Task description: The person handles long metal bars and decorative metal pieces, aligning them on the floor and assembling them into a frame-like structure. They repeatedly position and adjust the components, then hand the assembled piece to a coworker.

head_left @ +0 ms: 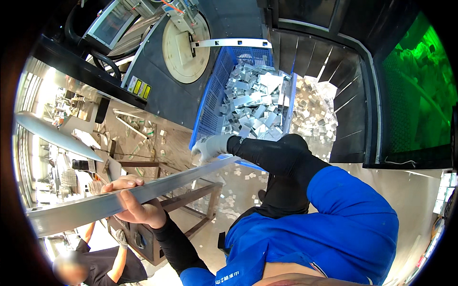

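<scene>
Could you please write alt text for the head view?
A bare left hand grips a long metal bar, the gloved right hand close to its far end. Beyond stands a blue crate of shiny metal pieces; a co-worker is at lower left.
</scene>
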The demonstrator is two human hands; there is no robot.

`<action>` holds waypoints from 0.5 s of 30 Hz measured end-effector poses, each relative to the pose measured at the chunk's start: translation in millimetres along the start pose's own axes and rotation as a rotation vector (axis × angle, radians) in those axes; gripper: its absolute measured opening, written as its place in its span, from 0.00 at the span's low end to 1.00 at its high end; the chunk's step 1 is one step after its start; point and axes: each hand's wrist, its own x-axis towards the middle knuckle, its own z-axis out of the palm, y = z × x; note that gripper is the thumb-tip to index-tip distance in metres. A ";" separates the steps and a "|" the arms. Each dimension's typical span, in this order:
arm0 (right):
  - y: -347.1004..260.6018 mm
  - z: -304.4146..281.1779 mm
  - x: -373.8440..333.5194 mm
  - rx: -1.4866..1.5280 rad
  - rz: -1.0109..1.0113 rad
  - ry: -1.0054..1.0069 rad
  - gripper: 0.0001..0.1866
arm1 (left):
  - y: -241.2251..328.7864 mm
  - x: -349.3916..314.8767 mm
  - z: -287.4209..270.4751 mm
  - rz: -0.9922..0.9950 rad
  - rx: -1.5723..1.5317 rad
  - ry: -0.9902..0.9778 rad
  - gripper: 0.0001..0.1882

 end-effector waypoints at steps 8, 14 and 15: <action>19.4 18.8 24.1 0.017 -0.254 -0.194 0.37 | -4.5 -5.0 4.6 -0.085 -0.026 -0.133 0.26; 5.3 12.5 22.4 0.246 -0.310 -0.493 0.36 | 2.6 24.6 -24.8 -0.200 -0.514 -0.357 0.31; 1.9 13.9 21.4 0.288 -0.325 -0.545 0.35 | -0.3 32.1 -37.9 -0.209 -0.602 -0.414 0.31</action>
